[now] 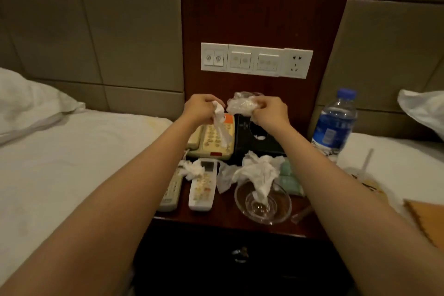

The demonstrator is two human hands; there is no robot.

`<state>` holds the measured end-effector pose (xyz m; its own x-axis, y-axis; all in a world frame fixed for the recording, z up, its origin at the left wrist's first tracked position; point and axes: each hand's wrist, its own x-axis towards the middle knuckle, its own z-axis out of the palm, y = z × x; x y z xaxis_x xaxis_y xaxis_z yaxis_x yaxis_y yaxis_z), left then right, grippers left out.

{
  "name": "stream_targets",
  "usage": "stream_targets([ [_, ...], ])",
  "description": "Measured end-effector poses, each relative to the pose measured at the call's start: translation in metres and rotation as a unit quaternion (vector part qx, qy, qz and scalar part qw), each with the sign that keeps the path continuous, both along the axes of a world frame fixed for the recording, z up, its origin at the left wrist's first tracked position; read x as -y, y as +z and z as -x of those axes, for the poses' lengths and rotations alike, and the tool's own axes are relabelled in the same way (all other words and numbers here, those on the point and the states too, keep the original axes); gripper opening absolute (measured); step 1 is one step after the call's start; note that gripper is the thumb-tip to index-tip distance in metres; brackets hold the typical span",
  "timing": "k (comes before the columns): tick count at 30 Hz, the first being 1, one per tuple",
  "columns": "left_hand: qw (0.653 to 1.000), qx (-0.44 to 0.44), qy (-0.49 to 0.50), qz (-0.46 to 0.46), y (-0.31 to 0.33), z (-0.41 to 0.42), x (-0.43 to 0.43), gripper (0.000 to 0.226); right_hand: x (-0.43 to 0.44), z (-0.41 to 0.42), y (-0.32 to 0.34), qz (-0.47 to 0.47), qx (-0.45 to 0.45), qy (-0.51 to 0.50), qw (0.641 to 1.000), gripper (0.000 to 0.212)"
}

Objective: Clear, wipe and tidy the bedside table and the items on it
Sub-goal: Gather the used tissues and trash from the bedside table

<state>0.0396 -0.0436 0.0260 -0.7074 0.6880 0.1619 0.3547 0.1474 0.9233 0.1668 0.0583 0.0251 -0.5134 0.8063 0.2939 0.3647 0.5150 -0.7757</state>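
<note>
Fingers of the left hand pinch a white tissue hanging over the telephone. The right hand clutches a crumpled plastic wrapper. Nearest on the bedside table, a glass bowl holds a crumpled tissue. A white remote and a grey remote lie left of it. Farther stand the telephone and a black tissue box, with a water bottle far right.

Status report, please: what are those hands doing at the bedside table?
Left hand grips a white tissue; right hand grips crumpled clear plastic. Bedside table not yet cleared. Loose tissues on a remote and in the glass bowl.
</note>
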Motion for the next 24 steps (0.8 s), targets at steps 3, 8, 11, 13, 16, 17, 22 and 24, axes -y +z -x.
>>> stream_targets([
  [3, 0.997, 0.073, 0.011, -0.028, -0.004, -0.019, 0.023, 0.019, 0.032, -0.028, -0.005, 0.007, -0.024, 0.029, 0.999, 0.042],
  [8, 0.989, 0.146, 0.005, 0.005, -0.022, -0.063, 0.063, 0.017, 0.079, -0.072, -0.034, 0.029, -0.067, 0.069, 0.995, 0.032],
  [11, 0.99, 0.129, -0.028, 0.058, -0.036, -0.086, 0.087, 0.028, 0.104, -0.094, -0.056, 0.062, -0.131, 0.081, 0.986, 0.034],
  [13, 0.991, 0.109, -0.062, 0.043, -0.046, -0.096, 0.099, 0.039, 0.119, -0.104, -0.07, 0.077, -0.164, 0.072, 0.981, 0.037],
  [16, 0.995, 0.07, -0.071, 0.001, -0.059, -0.111, 0.114, 0.042, 0.133, -0.117, -0.09, 0.068, -0.169, 0.074, 0.98, 0.034],
  [17, 0.996, 0.055, -0.072, 0.004, -0.065, -0.115, 0.116, 0.041, 0.137, -0.12, -0.096, 0.068, -0.164, 0.076, 0.981, 0.032],
  [22, 0.986, 0.073, -0.098, 0.113, -0.098, -0.135, 0.132, 0.036, 0.163, -0.142, -0.127, 0.123, -0.129, 0.087, 0.98, 0.033],
  [24, 0.979, 0.101, -0.111, 0.138, -0.114, -0.145, 0.139, 0.035, 0.171, -0.152, -0.144, 0.167, -0.091, 0.108, 0.976, 0.029],
])
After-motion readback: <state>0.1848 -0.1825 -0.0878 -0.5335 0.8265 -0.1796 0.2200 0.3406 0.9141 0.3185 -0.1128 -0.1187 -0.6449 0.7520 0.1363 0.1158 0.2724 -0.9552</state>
